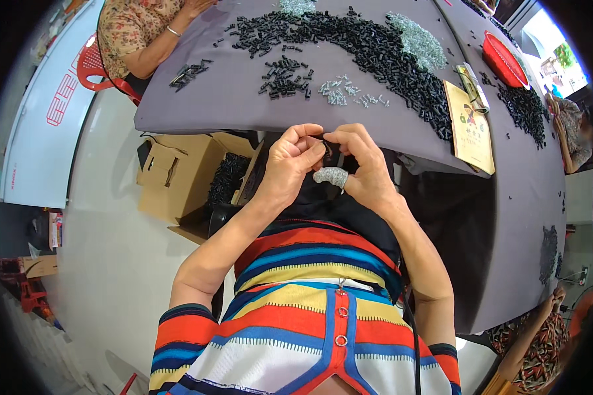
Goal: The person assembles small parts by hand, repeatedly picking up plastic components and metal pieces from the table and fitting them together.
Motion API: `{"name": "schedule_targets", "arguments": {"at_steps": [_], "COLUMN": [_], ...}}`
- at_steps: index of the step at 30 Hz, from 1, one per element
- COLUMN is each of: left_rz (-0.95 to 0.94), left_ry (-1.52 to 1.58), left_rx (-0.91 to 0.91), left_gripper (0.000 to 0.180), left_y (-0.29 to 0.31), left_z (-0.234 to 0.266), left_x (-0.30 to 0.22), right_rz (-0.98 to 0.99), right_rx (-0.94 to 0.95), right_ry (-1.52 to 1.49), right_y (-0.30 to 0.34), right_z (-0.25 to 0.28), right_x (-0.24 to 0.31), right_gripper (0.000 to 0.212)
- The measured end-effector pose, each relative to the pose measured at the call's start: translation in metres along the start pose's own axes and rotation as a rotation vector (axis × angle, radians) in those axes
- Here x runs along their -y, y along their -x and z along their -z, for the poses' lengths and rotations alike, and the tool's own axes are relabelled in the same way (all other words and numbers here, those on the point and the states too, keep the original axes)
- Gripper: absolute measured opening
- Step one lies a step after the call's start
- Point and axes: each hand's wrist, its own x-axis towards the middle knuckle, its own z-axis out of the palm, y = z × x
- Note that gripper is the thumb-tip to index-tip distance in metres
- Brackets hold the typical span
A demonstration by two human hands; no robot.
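Note:
Just beyond the front table edge, both hands meet above my lap with their fingertips close together. My left hand (293, 158) is closed in a pinch of thumb and forefinger. My right hand (367, 161) curls its fingers toward the same spot, its thumb covered by a silvery-grey wrap (331, 176). Whatever lies between the fingertips is small and lost against the dark background. Nearest to the hands on the table are small silver springs (337, 92) and a loose heap of short black tubular parts (286, 78).
A long bank of black parts (389, 69) crosses the grey-covered table (211, 99), beside a pale, shiny pile (418, 43). A yellow booklet (469, 128) lies right, near a red basket (505, 59). Below left stands an open cardboard box (178, 172). Other people sit around the table.

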Motion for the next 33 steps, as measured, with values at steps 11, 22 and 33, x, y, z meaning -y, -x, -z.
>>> {"name": "schedule_targets", "arguments": {"at_steps": [11,22,33], "left_rz": [0.188,0.263,0.3], "left_ry": [0.217,0.335,0.343], "left_rx": [0.015,0.107,0.087], "left_gripper": [0.03,0.034,0.03], "left_y": [0.001,0.0,0.001], "left_z": [-0.007,-0.001,0.001], "left_x": [-0.002,0.002,0.007], "right_rz": [-0.087,-0.095,-0.146], "right_rx": [0.13,0.082,0.095], "right_ry": [-0.182,-0.155,-0.127], "right_y": [0.004,0.005,0.01], "right_z": [0.002,-0.003,-0.004], "right_x": [-0.016,-0.014,-0.017], "right_gripper": [0.031,0.029,0.025]}}
